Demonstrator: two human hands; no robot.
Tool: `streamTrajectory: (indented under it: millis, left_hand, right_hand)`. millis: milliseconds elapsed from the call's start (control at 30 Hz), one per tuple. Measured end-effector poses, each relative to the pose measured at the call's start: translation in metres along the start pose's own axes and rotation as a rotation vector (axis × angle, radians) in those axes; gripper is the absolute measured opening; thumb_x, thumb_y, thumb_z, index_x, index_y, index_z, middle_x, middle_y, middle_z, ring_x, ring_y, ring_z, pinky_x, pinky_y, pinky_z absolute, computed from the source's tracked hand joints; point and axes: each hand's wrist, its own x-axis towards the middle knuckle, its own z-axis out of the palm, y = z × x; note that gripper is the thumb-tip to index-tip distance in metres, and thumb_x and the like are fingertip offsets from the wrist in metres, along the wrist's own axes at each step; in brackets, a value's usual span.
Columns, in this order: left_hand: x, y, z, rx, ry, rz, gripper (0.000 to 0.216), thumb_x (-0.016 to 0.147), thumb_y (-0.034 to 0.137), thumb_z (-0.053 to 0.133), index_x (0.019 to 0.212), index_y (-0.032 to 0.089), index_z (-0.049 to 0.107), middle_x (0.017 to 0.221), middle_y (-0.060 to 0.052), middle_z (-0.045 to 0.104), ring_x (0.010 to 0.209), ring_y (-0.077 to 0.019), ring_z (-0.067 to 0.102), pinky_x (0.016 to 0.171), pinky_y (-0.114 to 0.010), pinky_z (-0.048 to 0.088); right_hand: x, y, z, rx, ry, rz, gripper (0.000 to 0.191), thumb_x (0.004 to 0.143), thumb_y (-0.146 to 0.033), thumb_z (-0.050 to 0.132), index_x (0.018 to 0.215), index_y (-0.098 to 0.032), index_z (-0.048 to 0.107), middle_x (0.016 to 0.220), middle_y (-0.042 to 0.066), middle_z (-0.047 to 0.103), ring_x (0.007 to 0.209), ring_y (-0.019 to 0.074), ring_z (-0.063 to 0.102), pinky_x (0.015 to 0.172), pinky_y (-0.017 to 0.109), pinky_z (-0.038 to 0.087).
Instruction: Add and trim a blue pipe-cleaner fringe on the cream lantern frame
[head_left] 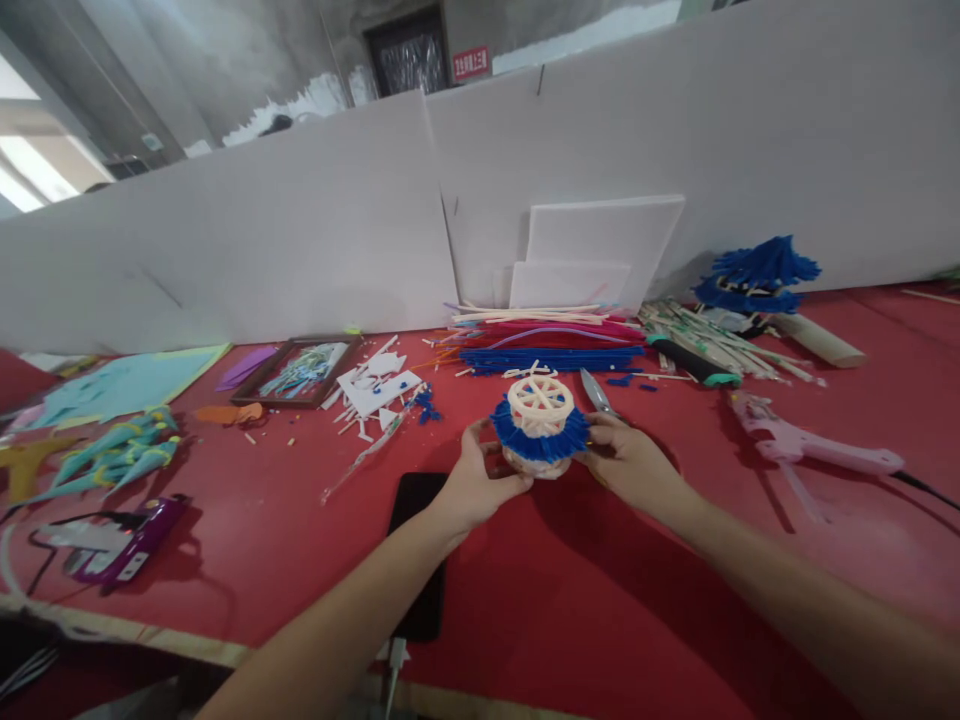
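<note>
At the left end of the red table [300, 540] there is a yellow glue gun [26, 465], and just beside it lie several teal cones [124, 450]. Nearer to the front edge is a purple power strip [142, 545]. Next comes an orange piece [225, 412], then a brown frame [259, 395] with thin pale strips inside, then white scraps [379, 388].

A black phone [424, 600] lies partly under the left forearm, with a white cable [396, 655] at its lower end. The left hand [476, 485] has its grip closed on the left side of the model [541, 425], with the thumb at its lower front. This model is in the middle, between both hands; it has a cream wheel on top and a blue fringe around it. Behind it are blue sticks [555, 358]. The right hand [634, 465] has its grip closed on the right side of the model, and a metal blade [595, 388] lies just behind this hand.

Further right are a black handle [694, 362], a second blue model [757, 275] and a pink glue gun [817, 442].
</note>
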Motion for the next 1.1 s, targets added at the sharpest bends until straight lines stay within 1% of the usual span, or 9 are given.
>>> streamTrajectory:
  millis: [100,267,367,533,667,767,900,1033,1100]
  left_hand:
    - [-0.001,0.003,-0.017,0.160,-0.029,0.016,0.102,0.055,0.006,0.079,0.143,0.027,0.033,0.135,-0.016,0.060,0.099,-0.0258,0.072,0.104,-0.060,0.053]
    - [0.001,0.007,-0.029,0.376,-0.065,0.300,0.096,0.058,0.012,0.068,0.147,0.028,0.034,0.158,-0.019,0.046,0.152,-0.0376,0.044,0.124,-0.063,0.033]
    - [0.002,0.006,-0.023,0.590,-0.120,0.518,0.090,0.073,0.029,0.074,0.152,0.023,0.032,0.165,-0.023,0.040,0.157,-0.0402,0.035,0.129,-0.066,0.023]
    - [0.010,-0.004,-0.012,0.801,-0.055,0.648,0.094,0.076,0.059,0.080,0.148,0.016,0.039,0.159,-0.027,0.045,0.151,-0.0455,0.042,0.124,-0.066,0.033]
    - [0.019,-0.014,-0.013,0.767,-0.002,0.707,0.087,0.077,0.058,0.078,0.144,0.015,0.041,0.147,-0.025,0.057,0.141,-0.0409,0.055,0.120,-0.062,0.039]
    - [0.024,-0.017,-0.019,0.683,0.058,0.735,0.076,0.077,0.048,0.080,0.138,0.020,0.046,0.141,-0.020,0.062,0.138,-0.0374,0.056,0.121,-0.061,0.037]
    - [0.032,-0.014,-0.031,0.290,0.074,0.625,0.063,0.068,0.024,0.073,0.128,0.025,0.052,0.140,-0.014,0.065,0.140,-0.0337,0.056,0.121,-0.056,0.036]
    - [0.035,-0.006,-0.033,0.135,0.037,0.531,0.061,0.061,0.018,0.063,0.121,0.026,0.056,0.127,-0.010,0.074,0.133,-0.0325,0.062,0.114,-0.054,0.043]
    - [0.033,-0.004,-0.031,0.096,0.033,0.489,0.059,0.060,0.019,0.065,0.118,0.026,0.059,0.125,-0.010,0.075,0.132,-0.0330,0.063,0.112,-0.053,0.046]
  right_hand:
    - [-0.003,0.002,-0.001,-0.038,0.009,0.008,0.032,0.101,-0.044,0.065,0.120,-0.020,0.067,0.124,0.008,0.069,0.107,0.0201,0.068,0.093,0.043,0.060]
    - [-0.017,-0.006,-0.003,-0.059,0.126,0.029,0.020,0.099,-0.032,0.059,0.114,-0.022,0.068,0.114,0.009,0.074,0.103,0.0216,0.073,0.092,0.041,0.062]
    - [-0.024,-0.019,-0.002,-0.053,0.236,0.024,0.032,0.099,-0.025,0.048,0.128,-0.025,0.062,0.123,0.011,0.074,0.112,0.0229,0.073,0.097,0.041,0.062]
    - [-0.030,-0.036,0.001,-0.073,0.272,-0.064,0.046,0.096,-0.025,0.049,0.141,-0.029,0.057,0.145,0.008,0.066,0.133,0.0223,0.064,0.112,0.043,0.054]
    - [-0.031,-0.043,0.002,-0.113,0.276,-0.134,0.042,0.097,-0.027,0.053,0.137,-0.027,0.062,0.139,0.008,0.071,0.127,0.0235,0.068,0.108,0.043,0.057]
    - [-0.033,-0.048,0.000,-0.140,0.338,-0.200,0.031,0.098,-0.023,0.052,0.125,-0.028,0.068,0.117,0.005,0.079,0.111,0.0209,0.074,0.098,0.038,0.061]
    - [-0.031,-0.051,-0.008,-0.167,0.460,-0.282,0.023,0.100,-0.016,0.048,0.106,-0.027,0.067,0.083,-0.001,0.076,0.081,0.0156,0.075,0.076,0.027,0.061]
    - [-0.024,-0.068,-0.017,-0.220,0.503,-0.382,0.022,0.095,-0.010,0.053,0.095,-0.027,0.067,0.084,0.000,0.076,0.082,0.0161,0.073,0.077,0.029,0.060]
    - [-0.023,-0.094,-0.018,-0.237,0.430,-0.468,0.026,0.092,-0.008,0.052,0.093,-0.029,0.068,0.086,-0.001,0.077,0.084,0.0152,0.074,0.082,0.029,0.061]
